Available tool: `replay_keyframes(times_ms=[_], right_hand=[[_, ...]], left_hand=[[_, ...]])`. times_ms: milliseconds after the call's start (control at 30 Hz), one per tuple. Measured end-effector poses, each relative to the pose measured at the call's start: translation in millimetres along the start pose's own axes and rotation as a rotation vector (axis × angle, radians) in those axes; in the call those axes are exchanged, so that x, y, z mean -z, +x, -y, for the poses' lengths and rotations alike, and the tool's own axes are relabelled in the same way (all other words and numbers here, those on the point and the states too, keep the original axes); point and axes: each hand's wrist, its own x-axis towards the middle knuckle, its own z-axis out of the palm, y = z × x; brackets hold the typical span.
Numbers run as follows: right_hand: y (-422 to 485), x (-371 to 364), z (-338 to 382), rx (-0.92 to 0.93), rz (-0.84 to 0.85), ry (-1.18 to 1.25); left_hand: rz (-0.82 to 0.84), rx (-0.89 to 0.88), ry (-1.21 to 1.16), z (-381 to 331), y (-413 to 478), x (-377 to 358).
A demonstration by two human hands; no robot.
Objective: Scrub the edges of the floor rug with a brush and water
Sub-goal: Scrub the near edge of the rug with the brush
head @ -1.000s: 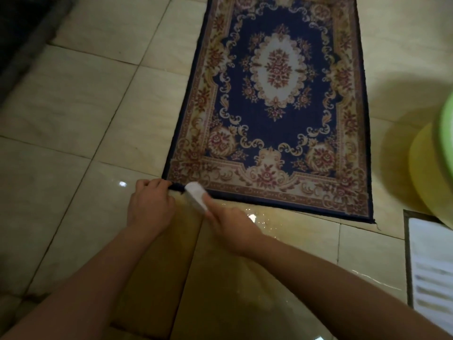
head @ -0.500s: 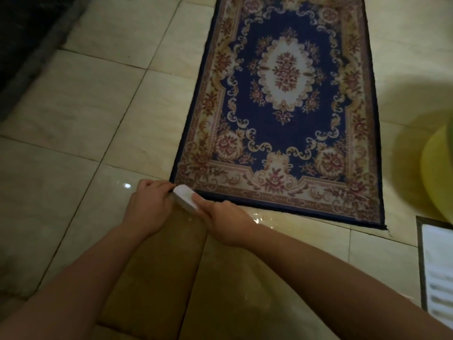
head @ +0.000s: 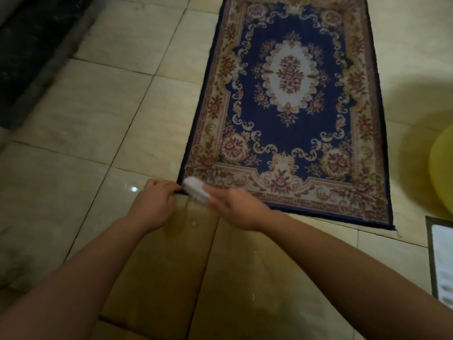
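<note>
A dark blue floor rug [head: 289, 114] with cream and red floral borders lies flat on the tiled floor. My left hand [head: 153, 204] pinches the rug's near left corner against the floor. My right hand [head: 239, 209] grips a white scrub brush [head: 196, 189], which lies across the rug's near edge right beside the left hand's fingers. The brush and right hand are motion-blurred. Wet patches shine on the tiles in front of the rug.
A flattened brown cardboard sheet [head: 171, 278] lies under my forearms. A yellow basin [head: 441, 168] sits at the right edge. A dark-framed white mat [head: 441, 261] lies at the lower right. A dark raised ledge [head: 29, 52] runs along the far left.
The brush has slid left along the rug's near edge toward the corner held by my left hand. The view has shifted, so the rug sits further right in the frame.
</note>
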Motion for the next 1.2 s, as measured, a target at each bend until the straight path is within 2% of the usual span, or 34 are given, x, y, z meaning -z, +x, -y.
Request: replay_keyframes(times_ms=[67, 133, 167, 233, 300, 333, 367, 467, 533, 567, 633, 700, 733, 900, 1133, 1200], right_hand=[[11, 19, -11, -0.139, -0.270, 0.064], [16, 26, -19, -0.293, -0.356, -0.046], [15, 22, -18, -0.301, -0.306, -0.128], [7, 0, -6, -0.210, -0.071, -0.195], [-8, -23, 8, -0.036, 0.142, -0.131], [-12, -25, 10, 0.015, 0.163, -0.084], [-11, -20, 8, 0.025, 0.114, -0.020], [-1, 15, -18, -0.144, -0.294, 0.154], [-4, 24, -32, -0.294, -0.412, 0.062], [-8, 20, -32, -0.307, -0.360, -0.039], [-18, 1, -19, -0.193, -0.082, -0.107], [-23, -12, -8, -0.088, 0.101, 0.028], [-25, -11, -8, -0.072, 0.092, 0.102], [-48, 15, -37, -0.168, -0.277, 0.373], [-116, 22, -105, -0.392, -0.594, 0.403], [-138, 29, -116, -0.459, -0.692, 0.343]], left_hand=[[-0.001, 0.001, -0.026, 0, -1, -1], [0.002, 0.004, -0.036, -1, -2, -1], [0.003, 0.004, -0.036, -2, -2, 0], [0.012, 0.002, -0.024, -4, -1, 2], [0.027, 0.004, -0.012, -4, -1, 4], [0.029, -0.002, -0.008, -5, 0, 5], [0.032, 0.000, -0.008, -5, -1, 5], [0.023, 0.009, -0.015, -4, 0, 4], [0.022, 0.016, -0.019, -5, -1, 3], [0.023, 0.018, -0.013, -6, 0, 4], [0.036, 0.019, 0.025, -8, 1, 5], [0.060, 0.023, 0.086, -10, 1, 7], [0.074, 0.022, 0.116, -13, 0, 7], [0.083, 0.041, 0.282, -28, -6, 2], [0.145, 0.121, 0.568, -80, 1, -12], [0.163, 0.156, 0.632, -87, 5, -19]])
